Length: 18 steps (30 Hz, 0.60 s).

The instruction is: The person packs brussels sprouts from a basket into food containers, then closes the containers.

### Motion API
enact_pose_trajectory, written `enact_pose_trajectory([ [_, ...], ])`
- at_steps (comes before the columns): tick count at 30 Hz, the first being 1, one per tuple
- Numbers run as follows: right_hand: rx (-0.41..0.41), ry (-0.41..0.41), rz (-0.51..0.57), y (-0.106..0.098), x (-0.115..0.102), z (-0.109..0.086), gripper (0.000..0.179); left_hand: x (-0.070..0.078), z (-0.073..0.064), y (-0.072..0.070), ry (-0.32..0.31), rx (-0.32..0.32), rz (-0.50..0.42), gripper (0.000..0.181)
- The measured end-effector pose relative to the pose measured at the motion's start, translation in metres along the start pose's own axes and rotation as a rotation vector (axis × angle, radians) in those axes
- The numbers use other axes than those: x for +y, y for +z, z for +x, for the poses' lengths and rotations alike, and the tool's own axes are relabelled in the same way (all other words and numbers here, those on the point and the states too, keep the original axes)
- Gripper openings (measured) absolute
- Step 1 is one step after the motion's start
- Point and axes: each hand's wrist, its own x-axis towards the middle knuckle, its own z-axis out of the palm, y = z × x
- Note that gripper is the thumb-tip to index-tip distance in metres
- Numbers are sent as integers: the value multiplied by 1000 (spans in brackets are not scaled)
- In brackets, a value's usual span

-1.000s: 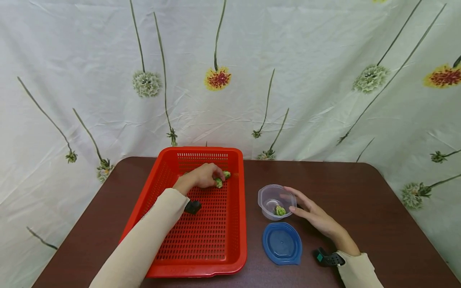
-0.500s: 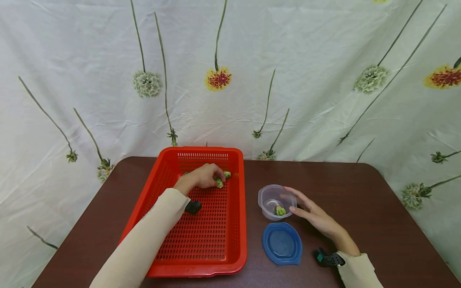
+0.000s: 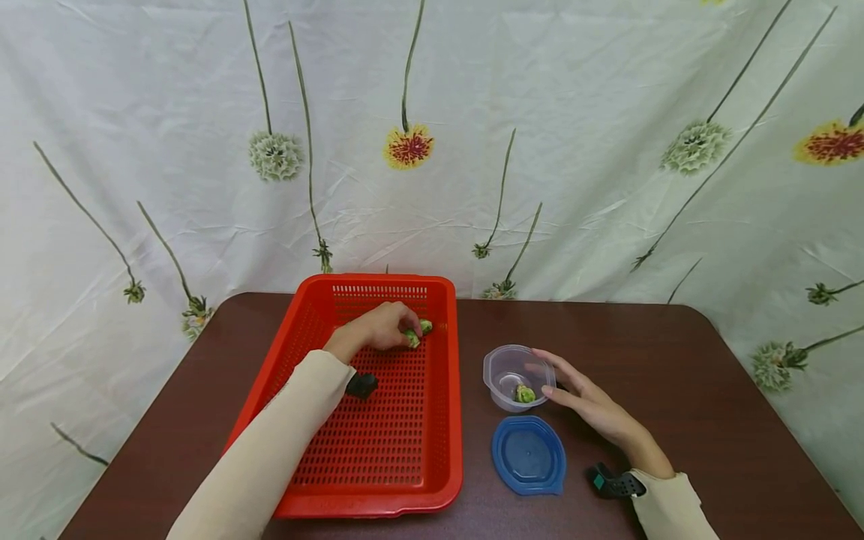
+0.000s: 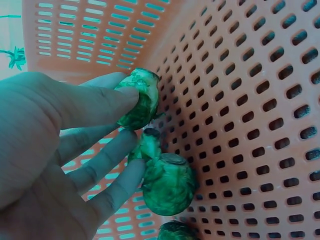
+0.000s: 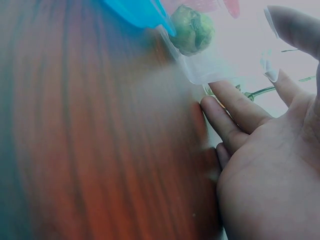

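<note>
In the head view my left hand [image 3: 383, 326] reaches into the far part of the red plastic basket [image 3: 448, 465]. Its thumb and index finger pinch a Brussels sprout [image 4: 142, 95], clearest in the left wrist view. Below the other fingers lie more sprouts, among them a large Brussels sprout [image 4: 169, 187] against the perforated surface. My right hand [image 3: 597, 409] rests with fairly straight, spread fingers at the right side of a clear plastic container [image 3: 496, 375]. A single Brussels sprout [image 3: 524, 394] lies inside it, also visible in the right wrist view.
A blue lid [image 3: 529, 456] lies on the dark brown table [image 3: 675, 390] in front of the clear container. The basket stands left of both. Behind the table hangs a white flower-printed cloth [image 3: 594, 150].
My left hand has risen very slightly with the pinched Brussels sprout, which now sits a little higher in the head view. The right hand and the container stay where they were.
</note>
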Motion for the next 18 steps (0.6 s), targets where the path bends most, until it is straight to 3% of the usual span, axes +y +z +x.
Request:
enact_pose_trajectory([
  [8,1,2,-3,0,-2,0,59,3,0,-4,-18,0,-43,18],
  [18,0,1,-1,1,-2,0,60,6,-1,-7,17,10,-40,20],
])
